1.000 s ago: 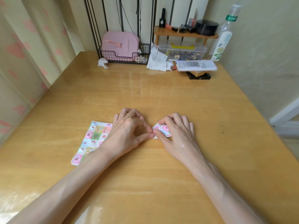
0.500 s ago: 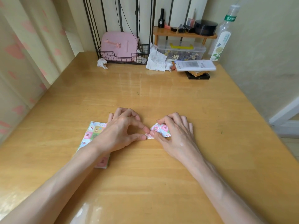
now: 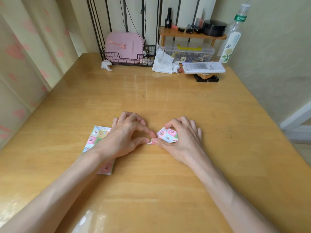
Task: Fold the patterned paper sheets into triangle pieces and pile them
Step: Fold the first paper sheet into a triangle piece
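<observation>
**A:** Where's the folded paper piece (image 3: 167, 136)?

**B:** On the worktop (image 3: 168, 182), between the 2 hands. The right hand (image 3: 181, 140) curls its fingers (image 3: 170, 122) and thumb round it. The left hand (image 3: 125, 138) pinches its left corner with thumb and forefinger.

**A:** Which step?

**B:** Creasing 1 corner fold, I'd say. Next calls for a firm press along that crease, then piling. The unfolded patterned paper sheets (image 3: 96, 138) lie left of the left fingers, under that wrist.

Table (image 3: 168, 101) glossy varnished wood; folded piece (image 3: 167, 135) and sheets (image 3: 94, 138) smooth printed paper; basket (image 3: 127, 56) black wire.
</observation>
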